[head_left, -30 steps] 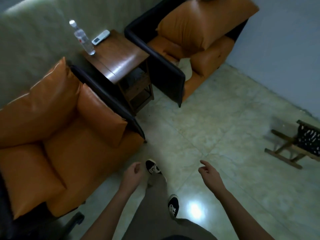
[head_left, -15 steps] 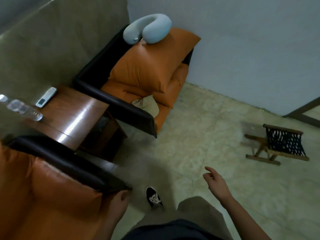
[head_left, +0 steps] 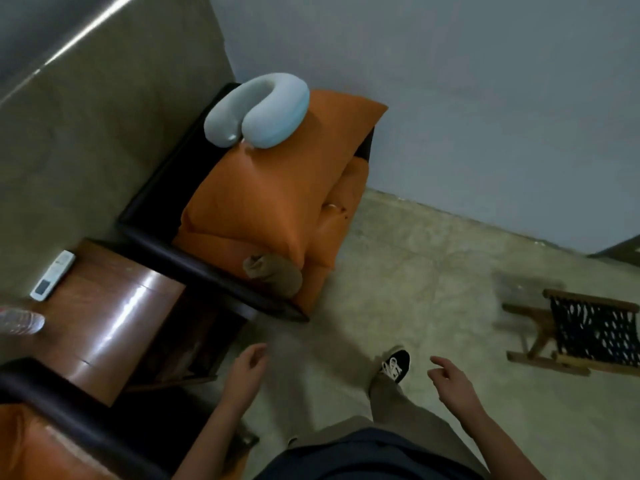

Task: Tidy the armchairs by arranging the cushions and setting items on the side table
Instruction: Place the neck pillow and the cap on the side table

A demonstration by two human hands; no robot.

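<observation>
An armchair (head_left: 207, 271) with a dark frame stands against the wall, its big orange cushion (head_left: 277, 178) tilted over the seat. A pale blue neck pillow (head_left: 263, 112) lies on top of that cushion. A crumpled beige cloth (head_left: 277, 275) lies on the seat's front. The wooden side table (head_left: 114, 327) to the left carries a white remote (head_left: 52, 275) and a plastic bottle (head_left: 20, 322) at the frame's edge. My left hand (head_left: 246, 372) hangs empty with loose fingers beside the table. My right hand (head_left: 453, 382) is empty too, fingers relaxed above the floor.
A second orange armchair (head_left: 41, 441) fills the bottom left corner. A small folding wooden stool (head_left: 581, 327) with a black woven seat stands on the tiled floor at the right. My foot in a black shoe (head_left: 394, 365) steps between the hands.
The view has swung from the near armchair toward the far one, which now looks closer. My left hand has come back into full view. Both hands stay empty.
</observation>
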